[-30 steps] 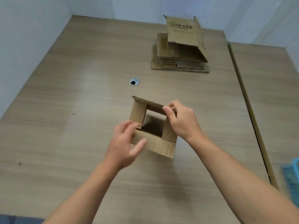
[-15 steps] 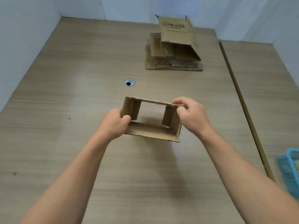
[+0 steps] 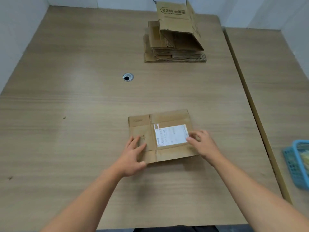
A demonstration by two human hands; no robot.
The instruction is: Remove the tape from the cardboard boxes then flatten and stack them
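A white shipping label (image 3: 171, 135), its print too small to read, faces up on the flattened brown cardboard box (image 3: 167, 117), which lies long axis left-right at the near centre of the pale wood-grain table (image 3: 75, 101). The left hand (image 3: 133, 155) presses it with straight, spread fingers; the right hand (image 3: 205, 145) rests loosely extended fingers on its right edge. The far stack of flattened cardboard (image 3: 173, 55) carries a box printed "22" (image 3: 174, 17). White walls (image 3: 15, 25) surround the table.

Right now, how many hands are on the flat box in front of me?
2. The left hand lies on the flat box near its left edge; the right hand touches its right edge, beside the white label.
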